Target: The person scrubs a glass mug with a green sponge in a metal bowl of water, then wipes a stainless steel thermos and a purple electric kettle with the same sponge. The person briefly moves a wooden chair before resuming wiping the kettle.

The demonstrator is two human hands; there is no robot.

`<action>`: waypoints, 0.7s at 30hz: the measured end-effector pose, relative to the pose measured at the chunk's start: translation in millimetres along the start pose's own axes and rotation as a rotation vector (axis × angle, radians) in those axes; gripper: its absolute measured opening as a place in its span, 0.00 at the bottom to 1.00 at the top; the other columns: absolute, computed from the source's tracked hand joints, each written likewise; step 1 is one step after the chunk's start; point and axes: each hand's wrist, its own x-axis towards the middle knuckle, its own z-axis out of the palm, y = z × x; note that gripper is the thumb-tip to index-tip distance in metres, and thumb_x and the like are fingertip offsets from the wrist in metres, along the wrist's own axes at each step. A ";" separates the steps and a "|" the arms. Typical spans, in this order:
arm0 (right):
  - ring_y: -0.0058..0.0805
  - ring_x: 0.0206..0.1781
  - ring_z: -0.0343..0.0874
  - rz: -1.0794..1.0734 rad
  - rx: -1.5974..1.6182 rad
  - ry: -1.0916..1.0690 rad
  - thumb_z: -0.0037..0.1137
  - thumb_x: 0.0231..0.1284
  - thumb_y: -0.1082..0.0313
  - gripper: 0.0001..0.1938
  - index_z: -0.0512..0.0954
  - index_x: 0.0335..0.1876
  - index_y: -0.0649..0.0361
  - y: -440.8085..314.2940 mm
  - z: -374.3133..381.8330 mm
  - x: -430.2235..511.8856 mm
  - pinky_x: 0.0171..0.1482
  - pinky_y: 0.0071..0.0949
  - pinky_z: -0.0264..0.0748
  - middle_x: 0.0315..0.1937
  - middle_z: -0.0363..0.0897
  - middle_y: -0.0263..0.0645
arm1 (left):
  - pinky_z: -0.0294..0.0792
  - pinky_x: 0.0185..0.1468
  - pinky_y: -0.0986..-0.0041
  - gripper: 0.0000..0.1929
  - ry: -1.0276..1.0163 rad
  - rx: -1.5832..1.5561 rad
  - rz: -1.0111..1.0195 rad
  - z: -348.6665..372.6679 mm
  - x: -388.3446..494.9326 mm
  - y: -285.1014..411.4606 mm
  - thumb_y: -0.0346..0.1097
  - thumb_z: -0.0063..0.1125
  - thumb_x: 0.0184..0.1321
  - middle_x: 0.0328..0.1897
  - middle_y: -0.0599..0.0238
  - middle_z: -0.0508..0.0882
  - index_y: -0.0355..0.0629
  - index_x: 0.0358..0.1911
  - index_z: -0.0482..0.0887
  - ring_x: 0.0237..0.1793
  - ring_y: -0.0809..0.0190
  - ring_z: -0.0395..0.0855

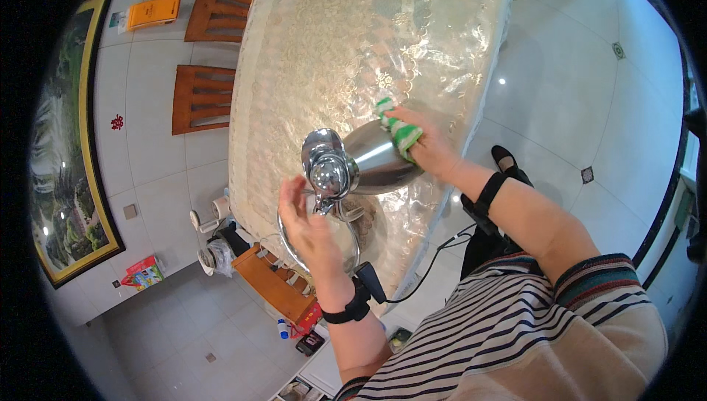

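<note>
A stainless-steel vacuum jug [378, 161] with a shiny chrome lid and spout [326, 166] is over the table before me. I cannot tell whether it stands upright or leans. My right hand [431, 144] holds a green-and-white cloth [403, 130] against the jug's body, at the end away from the lid. My left hand [309, 230], blurred, is beside the lid and its thumb lever [323, 202]; its fingers look apart and nothing shows in them. Part of the jug's handle [353, 212] shows below the body. Under my left hand lies a round metal-rimmed tray [348, 241], partly hidden.
A patterned, glossy plastic cover lies over the table [331, 42]. Wooden chairs [204, 100] line its far side, by a wall with a framed landscape painting [77, 141]. A wooden stool or chair [276, 285] stands at the table's end. A black cable [425, 274] runs from my left wristband.
</note>
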 end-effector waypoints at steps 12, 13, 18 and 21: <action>0.39 0.60 0.77 -0.223 -0.012 0.043 0.54 0.61 0.69 0.18 0.77 0.58 0.54 -50.7 33.9 -0.3 0.63 0.38 0.65 0.57 0.78 0.43 | 0.74 0.58 0.67 0.28 0.042 0.808 0.333 40.0 16.5 17.0 0.24 0.66 0.53 0.57 0.50 0.81 0.27 0.60 0.73 0.54 0.58 0.80; 0.39 0.60 0.76 -0.165 -0.026 0.031 0.54 0.61 0.69 0.19 0.76 0.59 0.55 -40.7 31.1 3.6 0.63 0.37 0.65 0.56 0.78 0.43 | 0.74 0.57 0.68 0.28 0.059 0.800 0.313 39.7 15.9 15.5 0.24 0.66 0.53 0.57 0.50 0.81 0.27 0.59 0.73 0.54 0.58 0.81; 0.35 0.63 0.72 0.450 0.355 -0.161 0.45 0.73 0.65 0.17 0.72 0.63 0.60 15.4 8.0 14.8 0.65 0.30 0.63 0.61 0.75 0.41 | 0.76 0.53 0.69 0.29 0.092 0.748 0.273 39.7 16.1 11.5 0.24 0.68 0.50 0.55 0.51 0.82 0.26 0.58 0.74 0.51 0.59 0.81; 0.33 0.63 0.71 0.267 0.197 -0.045 0.42 0.76 0.63 0.19 0.69 0.66 0.61 26.9 4.2 -1.5 0.67 0.26 0.61 0.62 0.73 0.42 | 0.76 0.53 0.70 0.30 0.107 0.780 0.295 39.5 17.1 12.3 0.25 0.69 0.49 0.55 0.52 0.82 0.27 0.58 0.74 0.51 0.59 0.81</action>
